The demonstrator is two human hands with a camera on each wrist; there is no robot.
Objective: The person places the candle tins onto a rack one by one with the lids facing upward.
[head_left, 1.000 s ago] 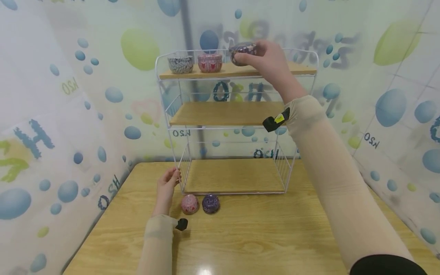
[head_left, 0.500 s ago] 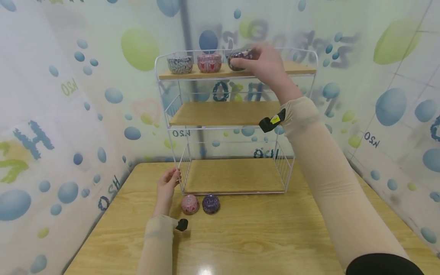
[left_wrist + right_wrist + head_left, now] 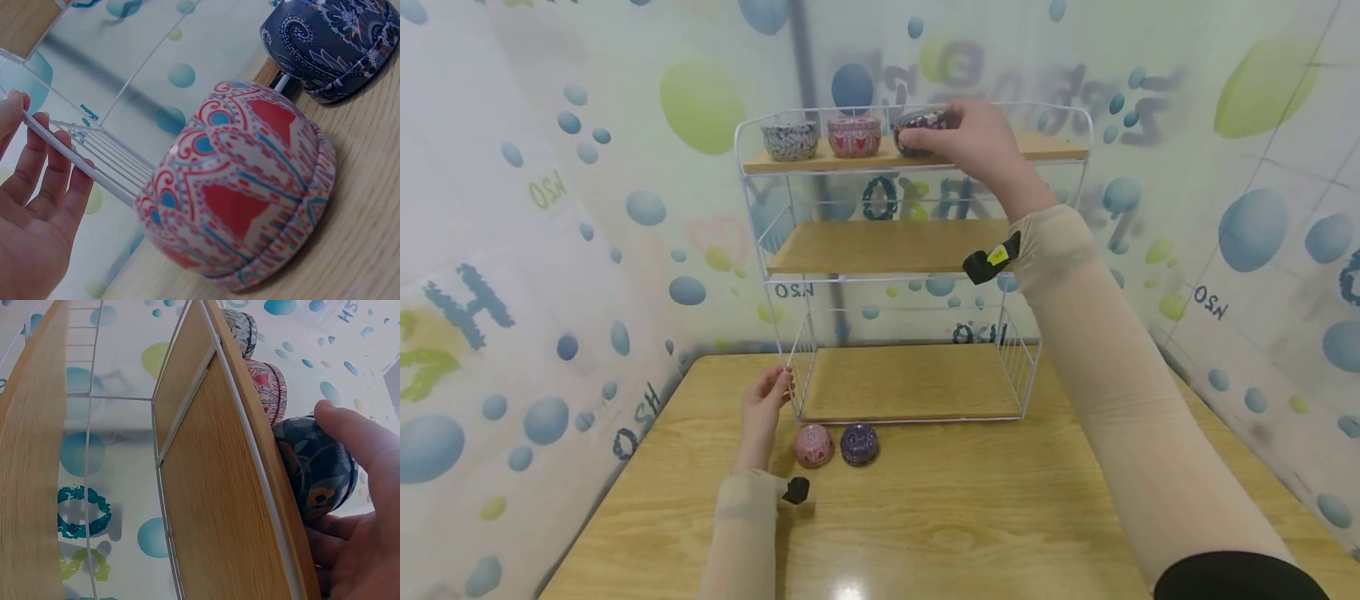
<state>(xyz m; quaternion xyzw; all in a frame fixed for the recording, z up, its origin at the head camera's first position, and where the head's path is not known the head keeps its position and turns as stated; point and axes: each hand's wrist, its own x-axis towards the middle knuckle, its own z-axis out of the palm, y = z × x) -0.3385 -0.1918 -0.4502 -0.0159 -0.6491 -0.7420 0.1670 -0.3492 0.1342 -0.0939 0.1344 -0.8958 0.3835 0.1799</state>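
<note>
On top shelf (image 3: 1037, 148), right hand (image 3: 981, 137) gripping dark tin (image 3: 917, 131), shelf's right half bare

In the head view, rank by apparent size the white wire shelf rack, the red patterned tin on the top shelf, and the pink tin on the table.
1. White wire shelf rack, far largest.
2. Red patterned tin.
3. Pink tin, slightly smaller, though distances differ, so unsure.

The head view looks forward and down at the whole wire rack (image 3: 910, 267) on the bench (image 3: 970, 517), while the left wrist view sits close at its foot and the right wrist view close under its top shelf (image 3: 231, 487).
</note>
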